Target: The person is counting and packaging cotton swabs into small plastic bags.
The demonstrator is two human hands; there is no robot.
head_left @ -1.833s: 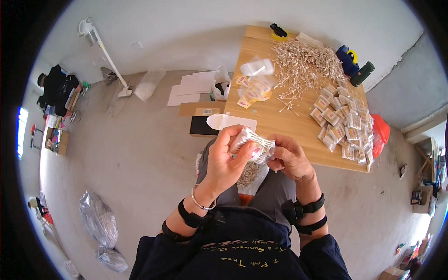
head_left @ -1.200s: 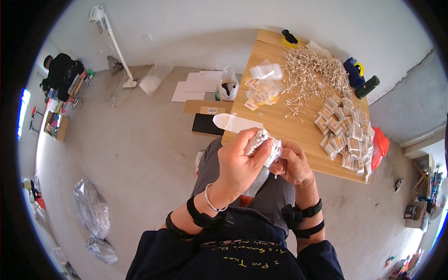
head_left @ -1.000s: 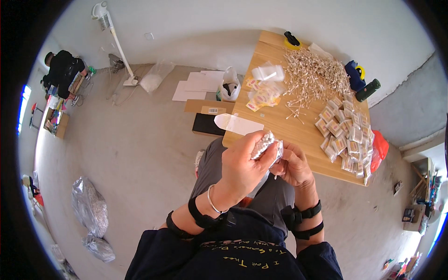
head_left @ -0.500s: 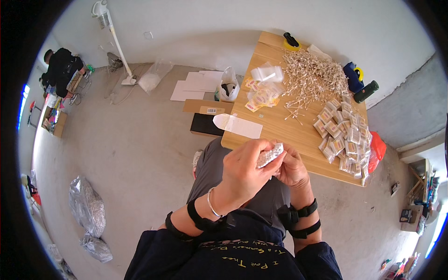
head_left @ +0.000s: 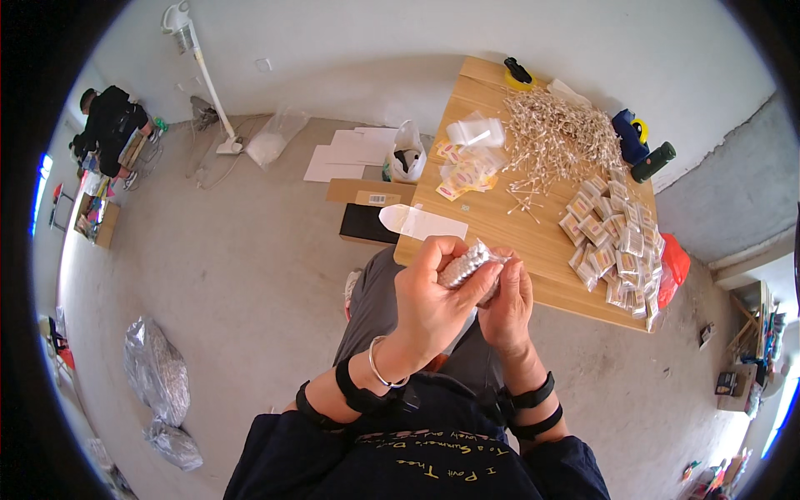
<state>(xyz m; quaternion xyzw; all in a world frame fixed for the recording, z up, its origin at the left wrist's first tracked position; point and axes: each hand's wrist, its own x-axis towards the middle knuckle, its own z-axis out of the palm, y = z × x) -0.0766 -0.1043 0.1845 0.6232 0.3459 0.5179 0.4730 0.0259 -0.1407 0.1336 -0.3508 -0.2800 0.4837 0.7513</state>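
My left hand (head_left: 423, 304) is closed around a clear plastic bag of cotton swabs (head_left: 467, 265), their white tips packed together and facing up. My right hand (head_left: 507, 310) grips the bag's right end, thumb and fingers pressed together; part of its grip is hidden. Both hands are above my lap, just off the front edge of the wooden table (head_left: 546, 267). On that table a large heap of loose cotton swabs (head_left: 560, 137) spreads at the back. A pile of filled swab packets (head_left: 612, 242) lies at its right side.
Clear bags (head_left: 477, 132) and yellow-printed packaging (head_left: 468, 175) lie on the table's left, with a white card (head_left: 433, 227) at its edge. Tape dispensers (head_left: 520, 77) and a dark green bottle (head_left: 653, 163) stand behind. A black-lined box (head_left: 368, 221) sits on the floor; another person (head_left: 112, 125) bends far left.
The bag of swabs has turned so more of the white tips and clear plastic show. My right hand has shifted slightly left, and its fingers are straighter along the bag's end.
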